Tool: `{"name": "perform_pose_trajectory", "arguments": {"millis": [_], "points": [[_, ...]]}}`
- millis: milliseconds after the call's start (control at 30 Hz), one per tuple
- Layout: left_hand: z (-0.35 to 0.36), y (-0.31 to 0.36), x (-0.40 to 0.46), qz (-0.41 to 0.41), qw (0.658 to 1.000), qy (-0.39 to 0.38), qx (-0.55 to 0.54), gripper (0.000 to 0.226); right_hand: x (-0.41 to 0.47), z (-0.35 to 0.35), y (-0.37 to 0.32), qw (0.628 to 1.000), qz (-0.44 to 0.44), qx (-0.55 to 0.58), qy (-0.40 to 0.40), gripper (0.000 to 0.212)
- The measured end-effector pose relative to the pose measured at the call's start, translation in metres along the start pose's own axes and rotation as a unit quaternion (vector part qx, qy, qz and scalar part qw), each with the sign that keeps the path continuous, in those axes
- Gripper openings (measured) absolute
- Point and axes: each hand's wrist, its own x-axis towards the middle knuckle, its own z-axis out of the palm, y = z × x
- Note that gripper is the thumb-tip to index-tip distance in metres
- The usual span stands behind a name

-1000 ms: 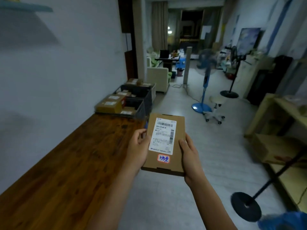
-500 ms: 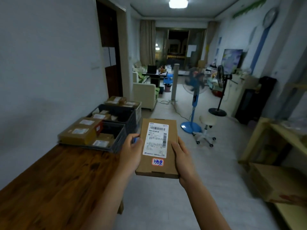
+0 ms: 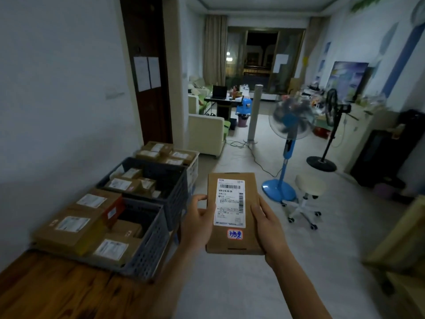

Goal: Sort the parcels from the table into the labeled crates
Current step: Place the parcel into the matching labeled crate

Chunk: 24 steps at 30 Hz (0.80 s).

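**Parcel in two-hand grip, label up, beside the crates**

Grip: left hand (image 3: 197, 223) curls round the left long edge of the parcel (image 3: 233, 212), thumb lying on the top face near the label; right hand (image 3: 268, 223) wraps the right long edge, fingers underneath. Both hands grip the parcel; nothing else is held.

Handling (judged): a flat cardboard mailer, stiff enough to stay plane in an edge hold, probably light. The matte card should not slip. The long edges are the sensible hold; one hand at mid-length would likely do for the drop.

Orientation: long axis runs away from the person, tilted slightly right at the far end. Shipping label (image 3: 230, 202) faces up, barcode end far, handwritten sticker (image 3: 235, 234) near.

Position: in the air over the floor, just right of the grey crates (image 3: 147, 256) that sit on the counter (image 3: 57, 293), both already holding boxes.
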Motion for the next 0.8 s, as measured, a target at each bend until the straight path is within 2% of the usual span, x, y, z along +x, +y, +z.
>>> {"name": "perform_pose_trajectory", "arguments": {"millis": [100,200,400,533,633,700,800], "points": [[0.036,-0.022,0.081,0.014,0.999,0.023,0.043,0.024,0.095,0.005,0.017,1.0,-0.008,-0.01,-0.009,0.031],[0.07,-0.037,0.165,0.019,0.993,0.057,0.1,0.039,0.193,0.011,0.024,0.999,-0.007,-0.015,-0.041,0.028],[0.115,-0.04,0.299,0.091,0.977,-0.003,0.194,0.053,0.365,0.027,-0.002,0.994,-0.011,-0.038,-0.1,0.027],[0.128,-0.05,0.388,0.099,0.966,-0.035,0.236,0.086,0.481,0.057,-0.008,0.99,-0.011,-0.07,-0.12,0.037],[0.128,-0.077,0.45,0.094,0.964,-0.064,0.242,0.106,0.557,0.088,0.004,0.986,-0.002,-0.09,-0.142,0.038],[0.127,-0.103,0.5,0.096,0.956,-0.058,0.272,0.118,0.609,0.114,0.012,0.981,-0.007,-0.108,-0.158,0.038],[0.127,-0.136,0.57,0.067,0.951,-0.018,0.3,0.119,0.686,0.158,0.023,0.972,0.006,-0.14,-0.191,0.04]]}}
